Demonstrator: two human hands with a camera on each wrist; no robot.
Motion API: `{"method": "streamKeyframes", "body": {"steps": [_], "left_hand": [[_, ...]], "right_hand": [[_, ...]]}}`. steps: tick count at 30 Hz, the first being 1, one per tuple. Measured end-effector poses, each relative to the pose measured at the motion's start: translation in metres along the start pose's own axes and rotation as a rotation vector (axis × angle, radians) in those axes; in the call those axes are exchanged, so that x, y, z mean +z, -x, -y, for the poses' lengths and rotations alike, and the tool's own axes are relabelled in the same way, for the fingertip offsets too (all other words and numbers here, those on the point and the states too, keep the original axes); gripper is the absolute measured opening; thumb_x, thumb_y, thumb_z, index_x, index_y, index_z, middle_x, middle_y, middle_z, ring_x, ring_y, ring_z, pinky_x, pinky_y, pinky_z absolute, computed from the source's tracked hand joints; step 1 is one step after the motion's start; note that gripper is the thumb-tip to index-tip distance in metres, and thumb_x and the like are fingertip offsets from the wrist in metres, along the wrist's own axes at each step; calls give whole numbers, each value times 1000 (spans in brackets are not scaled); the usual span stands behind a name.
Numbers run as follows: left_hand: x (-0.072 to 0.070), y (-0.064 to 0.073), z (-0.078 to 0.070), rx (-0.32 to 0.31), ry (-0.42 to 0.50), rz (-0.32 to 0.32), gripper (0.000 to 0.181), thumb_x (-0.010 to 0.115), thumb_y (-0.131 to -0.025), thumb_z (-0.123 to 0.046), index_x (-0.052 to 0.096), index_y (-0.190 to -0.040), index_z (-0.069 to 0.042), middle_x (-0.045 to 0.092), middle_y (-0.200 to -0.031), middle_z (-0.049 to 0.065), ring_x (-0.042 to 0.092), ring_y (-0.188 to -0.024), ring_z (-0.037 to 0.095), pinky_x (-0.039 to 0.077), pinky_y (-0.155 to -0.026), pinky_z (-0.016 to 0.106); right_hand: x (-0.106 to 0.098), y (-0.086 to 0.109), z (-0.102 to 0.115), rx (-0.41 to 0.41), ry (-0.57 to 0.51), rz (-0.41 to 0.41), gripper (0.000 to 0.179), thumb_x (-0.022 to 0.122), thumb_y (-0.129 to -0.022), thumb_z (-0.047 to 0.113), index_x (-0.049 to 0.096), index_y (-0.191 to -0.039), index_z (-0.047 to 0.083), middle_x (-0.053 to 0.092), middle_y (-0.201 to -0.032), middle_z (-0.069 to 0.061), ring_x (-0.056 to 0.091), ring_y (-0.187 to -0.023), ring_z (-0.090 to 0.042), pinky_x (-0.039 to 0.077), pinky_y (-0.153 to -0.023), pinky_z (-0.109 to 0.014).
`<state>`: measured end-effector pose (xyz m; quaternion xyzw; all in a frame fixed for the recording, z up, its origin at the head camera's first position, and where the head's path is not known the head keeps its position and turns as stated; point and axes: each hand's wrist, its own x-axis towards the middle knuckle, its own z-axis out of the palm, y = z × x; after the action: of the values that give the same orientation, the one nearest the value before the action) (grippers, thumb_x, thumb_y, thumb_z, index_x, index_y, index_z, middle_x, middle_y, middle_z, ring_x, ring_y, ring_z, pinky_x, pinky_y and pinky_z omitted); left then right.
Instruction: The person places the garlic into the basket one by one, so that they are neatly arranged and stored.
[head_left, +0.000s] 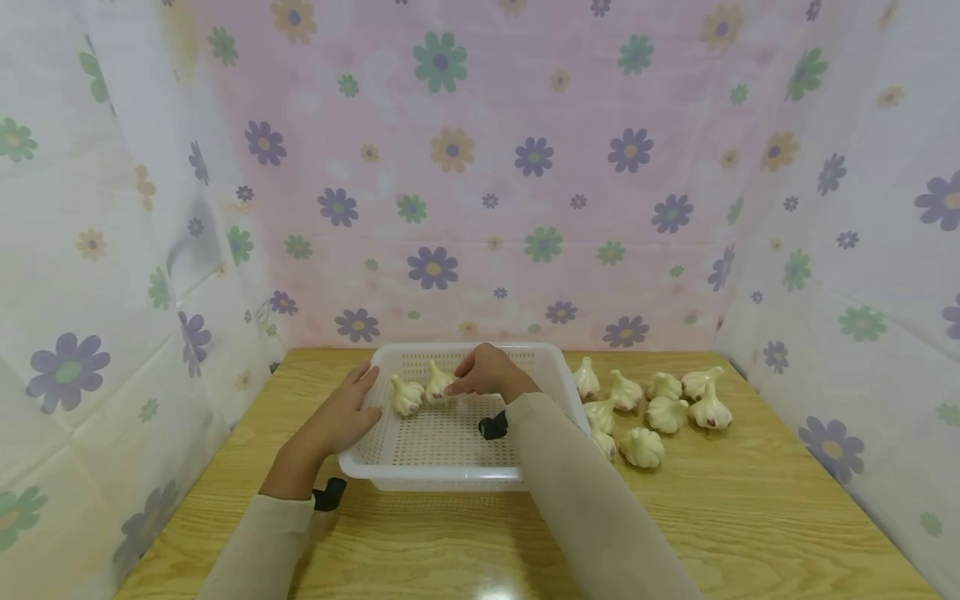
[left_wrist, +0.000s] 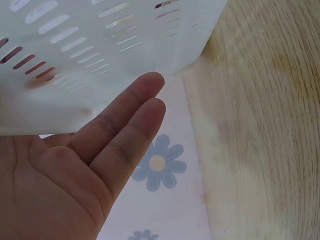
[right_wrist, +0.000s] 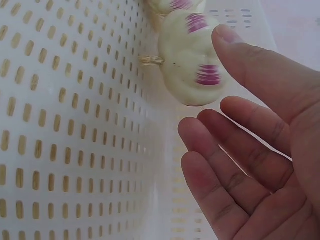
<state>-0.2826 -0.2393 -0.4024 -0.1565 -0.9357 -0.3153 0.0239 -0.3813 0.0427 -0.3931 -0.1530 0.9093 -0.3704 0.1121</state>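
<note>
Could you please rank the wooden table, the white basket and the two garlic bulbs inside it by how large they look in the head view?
1. Wooden table
2. White basket
3. Left garlic bulb and right garlic bulb: too alike to rank; fingers sit close to the right one.

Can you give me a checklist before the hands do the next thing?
1. Basket upright: ok, its opening faces up.
2. Left hand at the basket: ok, on its left side.
3. Garlic bulbs inside: ok, two lie there.
4. Right hand out of the basket: not ok, it reaches in.
5. Right hand letting go of the nearest bulb completely: cannot tell, the thumb might be touching.
6. More bulbs nearby: ok, right of the basket.
</note>
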Motion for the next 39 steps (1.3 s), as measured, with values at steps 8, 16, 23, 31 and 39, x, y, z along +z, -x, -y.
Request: {"method": "streamKeyframes", "body": {"steps": [8,16,23,31,39], "left_hand": [[-2,0,-1,-5,-13,-4,76,52,-96,-17,23,-163,3,11,-172,24,20,-153,53,30,-116,70],[0,1,2,-19,25,5,77,52,-95,-17,21,-164,1,8,-173,21,19,-154,52,31,-116,70],[2,-1,1,-18,13,7,78,53,-96,-19,21,-164,1,9,-173,21,20,-154,52,30,-117,69],[1,0,1,-10,-10,3,77,52,-96,-18,21,-163,2,10,-172,23,19,-154,52,29,-117,69],[0,0,-1,-9,-12,-10,78,54,-94,-17,23,-162,4,12,-171,24,22,-153,52,31,-117,68]], "right_hand": [[-6,0,8,-24,67,-58,47,90,-80,35,78,-118,11,74,-120,-6,72,-102,-24,59,-92,-43],[-16,7,25,-75,93,-93,49,88,-81,40,77,-120,11,74,-117,-3,68,-111,-26,57,-96,-44],[-33,22,41,-151,98,-103,51,87,-82,43,76,-124,16,73,-122,-2,66,-115,-25,56,-98,-46],[-56,52,44,-229,37,-93,46,88,-82,38,74,-123,22,72,-127,0,73,-108,-17,60,-90,-39],[-83,86,22,-275,33,-120,47,86,-81,46,74,-123,29,73,-121,8,73,-106,-13,60,-89,-41]]}}
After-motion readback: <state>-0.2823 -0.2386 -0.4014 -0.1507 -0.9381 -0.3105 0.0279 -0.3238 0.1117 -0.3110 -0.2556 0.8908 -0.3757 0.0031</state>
